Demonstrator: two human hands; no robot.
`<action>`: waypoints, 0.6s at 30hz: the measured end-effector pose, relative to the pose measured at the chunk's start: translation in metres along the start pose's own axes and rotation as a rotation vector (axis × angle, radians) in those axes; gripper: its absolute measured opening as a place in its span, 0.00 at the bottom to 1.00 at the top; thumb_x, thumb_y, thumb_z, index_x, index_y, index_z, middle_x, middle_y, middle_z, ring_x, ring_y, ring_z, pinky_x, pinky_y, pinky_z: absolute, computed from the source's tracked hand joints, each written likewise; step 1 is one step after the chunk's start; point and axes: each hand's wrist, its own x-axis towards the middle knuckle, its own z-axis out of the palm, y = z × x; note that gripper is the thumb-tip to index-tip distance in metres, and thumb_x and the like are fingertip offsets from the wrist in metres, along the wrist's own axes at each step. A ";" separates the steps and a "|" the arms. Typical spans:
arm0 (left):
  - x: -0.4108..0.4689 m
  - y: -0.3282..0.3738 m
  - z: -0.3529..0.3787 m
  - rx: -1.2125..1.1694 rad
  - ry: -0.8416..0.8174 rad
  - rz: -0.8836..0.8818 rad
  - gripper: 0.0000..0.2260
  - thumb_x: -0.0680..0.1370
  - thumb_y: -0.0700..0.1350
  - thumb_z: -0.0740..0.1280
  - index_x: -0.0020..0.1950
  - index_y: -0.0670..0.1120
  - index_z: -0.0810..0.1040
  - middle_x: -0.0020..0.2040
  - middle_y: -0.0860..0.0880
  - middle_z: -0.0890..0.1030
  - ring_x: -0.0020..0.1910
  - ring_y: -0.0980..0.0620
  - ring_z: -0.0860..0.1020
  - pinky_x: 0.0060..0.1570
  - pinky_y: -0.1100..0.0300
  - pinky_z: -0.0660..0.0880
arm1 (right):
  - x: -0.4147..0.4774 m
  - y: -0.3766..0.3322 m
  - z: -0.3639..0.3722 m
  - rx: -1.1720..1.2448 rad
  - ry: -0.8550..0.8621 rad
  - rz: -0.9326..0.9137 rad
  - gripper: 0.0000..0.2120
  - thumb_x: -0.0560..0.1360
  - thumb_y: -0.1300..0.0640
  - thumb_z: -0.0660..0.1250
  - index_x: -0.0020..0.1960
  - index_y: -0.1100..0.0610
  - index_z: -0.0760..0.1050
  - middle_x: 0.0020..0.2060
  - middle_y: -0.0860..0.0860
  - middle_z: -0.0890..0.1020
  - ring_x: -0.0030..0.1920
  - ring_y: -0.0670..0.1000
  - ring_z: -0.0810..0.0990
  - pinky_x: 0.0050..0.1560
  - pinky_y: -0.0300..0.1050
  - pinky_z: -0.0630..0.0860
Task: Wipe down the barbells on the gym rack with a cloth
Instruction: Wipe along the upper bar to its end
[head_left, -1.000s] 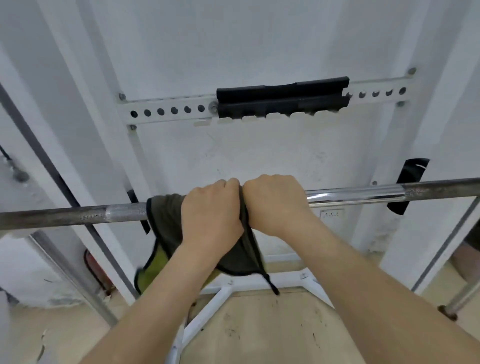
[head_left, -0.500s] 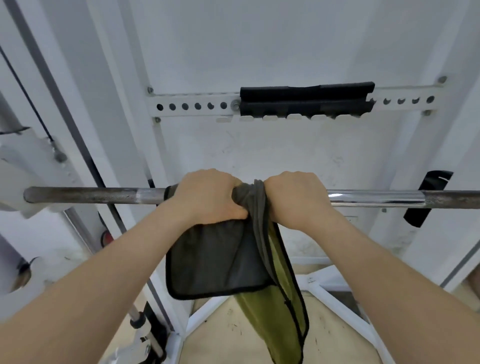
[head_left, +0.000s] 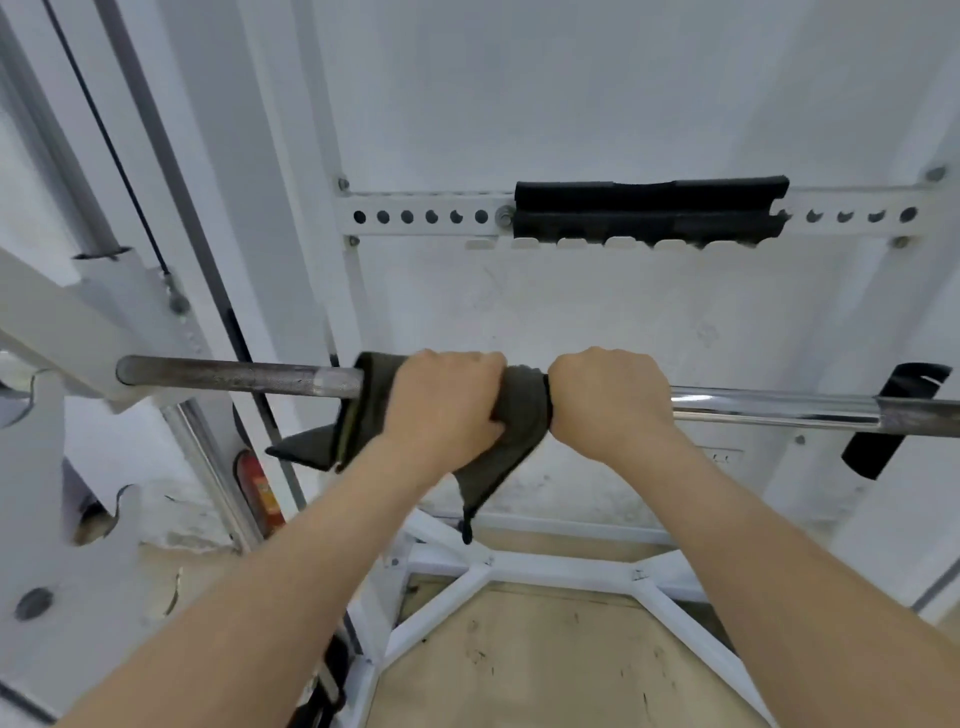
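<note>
1. Olive-grey soft cloth (head_left: 522, 402) is wrapped over the long round steel barbell (head_left: 234, 375), which lies level across the white metal gym rack (head_left: 78, 322) in front of me.
2. My left hand (head_left: 441, 405) is clenched round cloth and bar together. My right hand (head_left: 608, 400) sits just beside it, touching the cloth's edge, with its fingers curled over the bare bar. Whether it also traps some fabric I cannot tell.
3. I judge the bar heavy and rigid, so it should stay put while I rub. Its dull knurled stretch on the left will drag at the fabric, and the chrome on the right will be slick.
4. Being light and limp, with loose corners dangling below, the cloth is best gripped wrapped right round the bar.
</note>
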 end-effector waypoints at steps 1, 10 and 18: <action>0.004 0.025 0.002 -0.006 0.002 0.018 0.06 0.71 0.46 0.65 0.46 0.50 0.70 0.41 0.52 0.77 0.42 0.46 0.78 0.40 0.56 0.62 | -0.001 0.000 -0.001 0.007 -0.002 -0.008 0.10 0.73 0.60 0.61 0.35 0.52 0.63 0.32 0.49 0.72 0.31 0.53 0.70 0.36 0.44 0.67; -0.019 -0.107 0.013 0.108 0.101 -0.075 0.10 0.75 0.56 0.63 0.42 0.50 0.74 0.38 0.52 0.79 0.36 0.46 0.77 0.35 0.56 0.68 | -0.002 0.008 -0.002 -0.050 -0.002 -0.006 0.04 0.72 0.51 0.63 0.41 0.50 0.72 0.30 0.47 0.67 0.33 0.54 0.72 0.33 0.43 0.65; -0.025 -0.090 0.004 0.000 0.113 -0.150 0.05 0.67 0.45 0.65 0.38 0.51 0.69 0.35 0.52 0.78 0.38 0.45 0.78 0.39 0.55 0.63 | -0.001 -0.004 0.001 -0.060 0.012 0.083 0.13 0.72 0.55 0.62 0.32 0.52 0.61 0.29 0.49 0.69 0.31 0.54 0.70 0.33 0.42 0.64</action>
